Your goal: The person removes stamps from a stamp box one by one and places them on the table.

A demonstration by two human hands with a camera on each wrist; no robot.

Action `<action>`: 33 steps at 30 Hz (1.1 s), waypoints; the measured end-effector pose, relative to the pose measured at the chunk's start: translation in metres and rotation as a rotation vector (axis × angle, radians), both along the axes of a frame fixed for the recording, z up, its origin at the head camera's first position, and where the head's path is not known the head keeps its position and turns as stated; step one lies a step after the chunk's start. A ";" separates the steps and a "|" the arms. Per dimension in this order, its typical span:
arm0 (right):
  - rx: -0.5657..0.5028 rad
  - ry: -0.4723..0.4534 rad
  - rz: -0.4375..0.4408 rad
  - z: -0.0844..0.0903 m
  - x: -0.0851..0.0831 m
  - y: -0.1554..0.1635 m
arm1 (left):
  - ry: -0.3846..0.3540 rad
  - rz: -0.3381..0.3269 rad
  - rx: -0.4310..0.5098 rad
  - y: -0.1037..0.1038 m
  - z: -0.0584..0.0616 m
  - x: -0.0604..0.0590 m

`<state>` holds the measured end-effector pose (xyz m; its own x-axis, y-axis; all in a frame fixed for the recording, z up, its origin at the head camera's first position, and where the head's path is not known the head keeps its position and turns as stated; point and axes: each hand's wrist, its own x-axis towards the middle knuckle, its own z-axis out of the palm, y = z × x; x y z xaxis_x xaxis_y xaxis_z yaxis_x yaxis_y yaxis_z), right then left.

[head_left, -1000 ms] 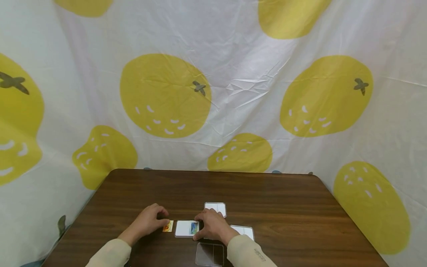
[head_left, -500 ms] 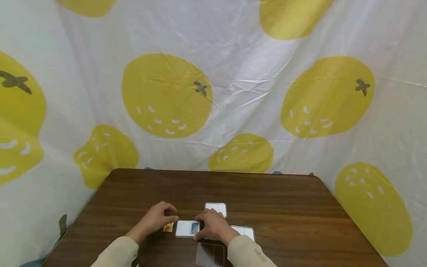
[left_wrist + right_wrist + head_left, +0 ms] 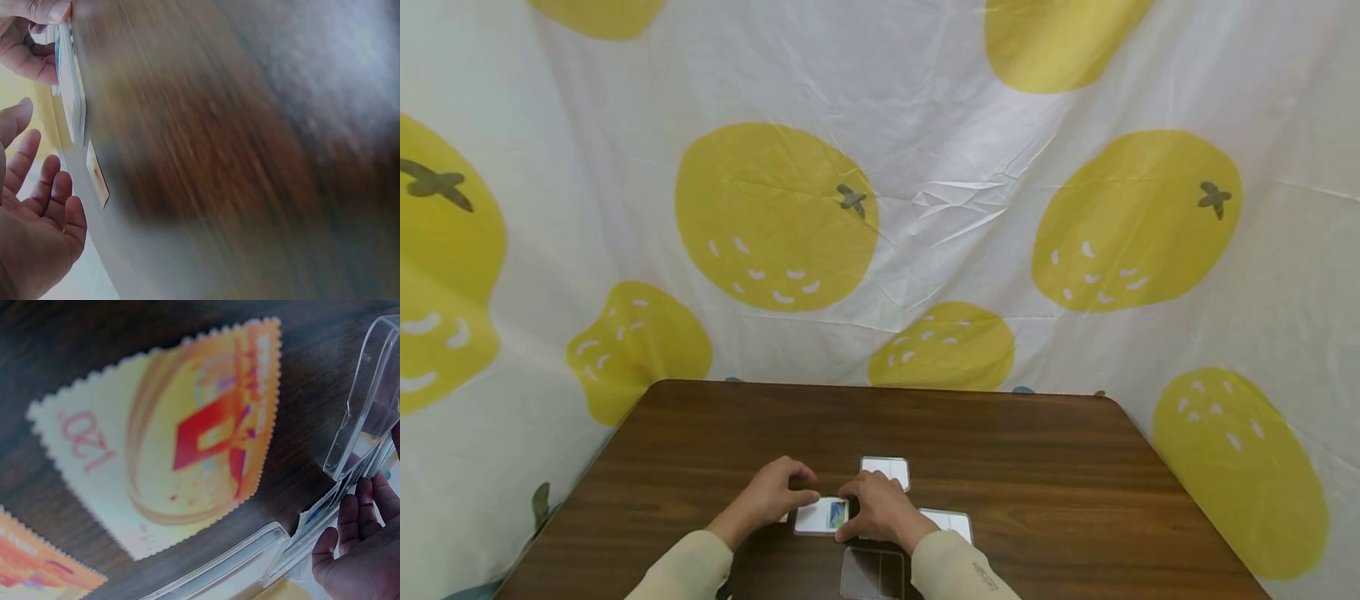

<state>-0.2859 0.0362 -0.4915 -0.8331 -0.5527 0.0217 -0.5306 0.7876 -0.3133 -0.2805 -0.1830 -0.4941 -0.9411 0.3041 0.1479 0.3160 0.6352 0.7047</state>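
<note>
A flat clear case with a white insert (image 3: pixel 812 518) lies on the table, a blue-green stamp (image 3: pixel 838 514) at its right end. My right hand (image 3: pixel 880 508) holds the case's right end, thumb on the near side and fingers on the far side; the left wrist view shows this grip from the side on the case (image 3: pixel 76 94). Over the case's left end hovers my left hand (image 3: pixel 775 492), fingers loosely bent with nothing between them. Just beyond those fingers, the left wrist view shows a small orange stamp (image 3: pixel 98 175) flat on the table, mostly hidden in the head view.
Behind my right hand lies a white-filled case (image 3: pixel 887 468), and another (image 3: pixel 951 523) sits right of it. Nearest me is a clear, see-through case (image 3: pixel 872 575). In the right wrist view, an orange "120" stamp (image 3: pixel 200 431) and a second orange stamp (image 3: pixel 37 562) show close up.
My left hand has moved right, from beside the small orange stamp to above the case's left end, covering most of that stamp. The right hand has stayed in place.
</note>
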 end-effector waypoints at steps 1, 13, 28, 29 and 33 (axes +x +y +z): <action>0.000 -0.001 0.000 0.000 0.000 0.000 | 0.008 -0.006 -0.003 0.001 -0.001 0.000; 0.001 0.021 0.009 0.000 0.000 0.000 | 0.036 0.002 -0.057 0.014 -0.007 -0.003; 0.009 0.029 0.009 0.000 0.001 0.000 | 0.044 0.010 -0.100 0.023 -0.011 -0.001; 0.008 0.030 0.009 0.000 0.001 0.000 | 0.045 0.010 -0.102 0.023 -0.012 -0.002; 0.003 0.033 0.013 -0.001 0.001 0.001 | 0.045 0.014 -0.118 0.024 -0.013 -0.003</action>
